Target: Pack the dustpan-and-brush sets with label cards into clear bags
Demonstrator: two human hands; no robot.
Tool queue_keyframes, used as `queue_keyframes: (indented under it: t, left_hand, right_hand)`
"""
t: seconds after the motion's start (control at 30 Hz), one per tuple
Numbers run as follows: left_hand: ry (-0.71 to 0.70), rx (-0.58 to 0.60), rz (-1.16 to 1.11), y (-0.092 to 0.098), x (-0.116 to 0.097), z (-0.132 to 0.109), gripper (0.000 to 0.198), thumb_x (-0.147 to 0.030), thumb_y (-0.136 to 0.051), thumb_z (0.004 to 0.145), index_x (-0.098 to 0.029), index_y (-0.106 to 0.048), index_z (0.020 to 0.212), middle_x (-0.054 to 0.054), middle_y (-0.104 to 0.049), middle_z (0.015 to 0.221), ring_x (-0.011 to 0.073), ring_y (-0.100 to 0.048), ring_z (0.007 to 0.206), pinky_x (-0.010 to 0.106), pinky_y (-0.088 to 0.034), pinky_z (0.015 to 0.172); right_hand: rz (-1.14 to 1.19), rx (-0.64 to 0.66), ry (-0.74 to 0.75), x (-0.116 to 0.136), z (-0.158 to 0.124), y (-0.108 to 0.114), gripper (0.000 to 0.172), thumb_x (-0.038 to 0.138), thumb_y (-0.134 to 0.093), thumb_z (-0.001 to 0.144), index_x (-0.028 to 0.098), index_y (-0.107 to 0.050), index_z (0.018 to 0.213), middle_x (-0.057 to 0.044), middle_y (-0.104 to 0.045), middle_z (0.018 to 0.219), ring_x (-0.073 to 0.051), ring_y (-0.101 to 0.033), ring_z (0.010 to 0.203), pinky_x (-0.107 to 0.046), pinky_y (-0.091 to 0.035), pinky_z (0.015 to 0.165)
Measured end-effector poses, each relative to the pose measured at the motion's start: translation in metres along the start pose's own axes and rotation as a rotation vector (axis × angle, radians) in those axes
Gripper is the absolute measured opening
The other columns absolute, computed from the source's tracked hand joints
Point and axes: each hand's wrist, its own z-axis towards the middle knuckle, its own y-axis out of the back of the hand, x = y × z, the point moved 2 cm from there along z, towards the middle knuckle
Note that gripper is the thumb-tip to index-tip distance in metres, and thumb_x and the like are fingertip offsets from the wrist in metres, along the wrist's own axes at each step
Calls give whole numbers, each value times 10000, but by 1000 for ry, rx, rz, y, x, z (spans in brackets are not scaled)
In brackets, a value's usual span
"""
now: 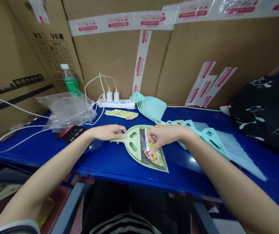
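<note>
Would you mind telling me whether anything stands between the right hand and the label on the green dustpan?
Nothing visible does: the right hand already touches the label, which lies on the green dustpan.

**Packing Bench in a Workshop**

This spot is serving as a small factory packing station: taped cardboard cartons [119, 55] are lining the wall, and a power strip [116, 104], stacked plastic dustpans [151, 107] and a green dustpan [136, 155] are sitting on a blue metal workbench [105, 172].
</note>
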Motion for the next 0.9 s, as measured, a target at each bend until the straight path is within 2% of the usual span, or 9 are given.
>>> queue_keyframes:
  t: [0.43, 0.73, 0.9]
  left_hand:
    - [-10, 1, 22, 0, 1, 0, 388, -558, -504, 854, -172, -521, 892, -26, -561, 693, 84, -451, 553, 221, -362, 533]
    - [-4, -4, 33, -1, -2, -1, 348, -524, -500, 858, -176, -507, 866, -27, -554, 691, 89, -462, 559, 221, -367, 536]
    - [-4, -10, 50, 0, -1, -1, 345, -519, -490, 863, -175, -509, 874, -27, -556, 692, 88, -463, 558, 219, -357, 537]
  right_hand:
    - [20, -2, 30, 0, -3, 1, 377, 433, -720, 652, 221, -414, 597, 42, -481, 616, -123, -424, 589, -268, -302, 555]
    - [60, -35, 62, -3, -9, 5, 296, 335, -642, 749, 224, -408, 607, 32, -463, 622, -133, -420, 596, -275, -313, 570]
    - [31, 0, 40, 0, -6, 4, 271, 267, -629, 761, 220, -406, 616, 32, -463, 634, -126, -419, 592, -264, -312, 563]
